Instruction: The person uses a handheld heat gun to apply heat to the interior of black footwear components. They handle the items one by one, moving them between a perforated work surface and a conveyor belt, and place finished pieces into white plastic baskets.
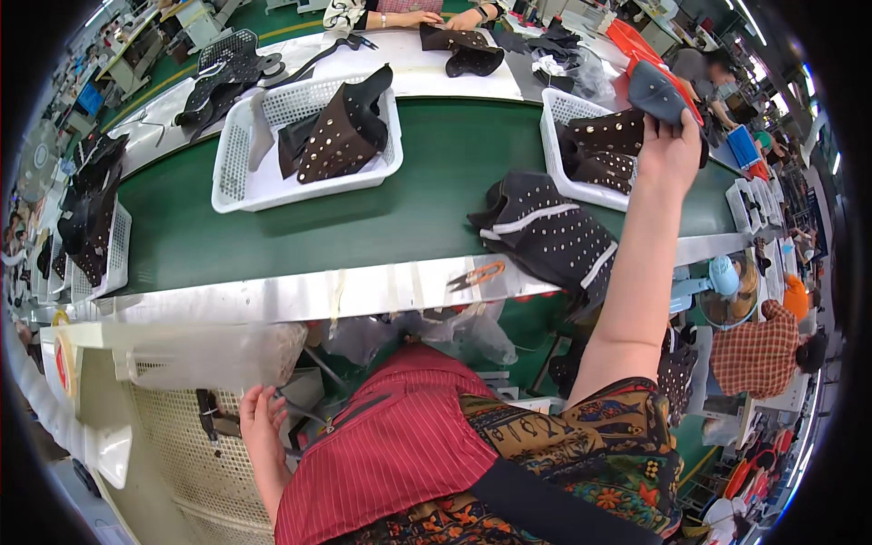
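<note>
My right hand (670, 150) reaches out to the far right and grips a dark grey, smooth leather-like piece (656, 94) with a rounded edge. It holds the piece above the far end of a white perforated basket (595, 194), where brown studded upper pieces (607, 134) lie. At the lower left, my left hand (261, 420) is loosely open beside a beige perforated bin (195, 459). A thin dark strip lies near its fingertips; I cannot tell if they touch it. Black studded pieces with white zips (554, 227) hang over the belt's near edge.
A second white basket (309, 189) with brown studded pieces stands on the green conveyor belt (445, 154). Orange-handled thread snips (477, 275) lie on the metal edge. Across the belt, a co-worker's hands (418, 18) work at a white table. A blue fan (718, 277) stands at right.
</note>
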Demonstrator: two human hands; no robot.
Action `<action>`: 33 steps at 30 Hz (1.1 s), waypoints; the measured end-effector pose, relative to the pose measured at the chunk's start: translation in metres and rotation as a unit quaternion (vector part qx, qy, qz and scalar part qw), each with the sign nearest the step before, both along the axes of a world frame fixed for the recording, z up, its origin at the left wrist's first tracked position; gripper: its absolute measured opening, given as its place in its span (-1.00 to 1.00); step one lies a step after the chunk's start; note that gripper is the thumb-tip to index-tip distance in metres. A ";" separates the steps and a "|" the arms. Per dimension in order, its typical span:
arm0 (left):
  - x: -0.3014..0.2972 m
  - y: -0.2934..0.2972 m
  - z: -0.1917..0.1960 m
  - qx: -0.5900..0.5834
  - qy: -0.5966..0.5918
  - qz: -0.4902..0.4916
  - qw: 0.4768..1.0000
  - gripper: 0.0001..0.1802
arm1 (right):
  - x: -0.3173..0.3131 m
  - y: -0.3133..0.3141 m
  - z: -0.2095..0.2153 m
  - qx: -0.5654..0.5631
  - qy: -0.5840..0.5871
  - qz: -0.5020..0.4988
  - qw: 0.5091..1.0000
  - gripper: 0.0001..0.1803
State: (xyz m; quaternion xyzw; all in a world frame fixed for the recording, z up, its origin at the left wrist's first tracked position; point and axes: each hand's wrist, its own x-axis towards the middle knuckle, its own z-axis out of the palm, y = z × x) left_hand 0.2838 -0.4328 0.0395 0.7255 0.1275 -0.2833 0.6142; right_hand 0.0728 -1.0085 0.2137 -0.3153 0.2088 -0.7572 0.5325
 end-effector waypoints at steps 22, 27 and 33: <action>0.032 -0.122 -0.005 0.274 -0.184 -0.370 0.868 -0.79 | 0.100 -0.168 -0.209 0.313 0.285 0.226 0.877 -0.48; 0.042 -0.163 0.004 0.279 -0.192 -0.414 0.845 -0.78 | 0.039 -0.154 -0.179 0.195 0.490 0.275 0.804 -0.58; 0.045 -0.189 0.006 0.294 -0.254 -0.478 0.788 -0.76 | -0.052 -0.177 -0.200 0.181 0.707 0.147 0.667 -0.59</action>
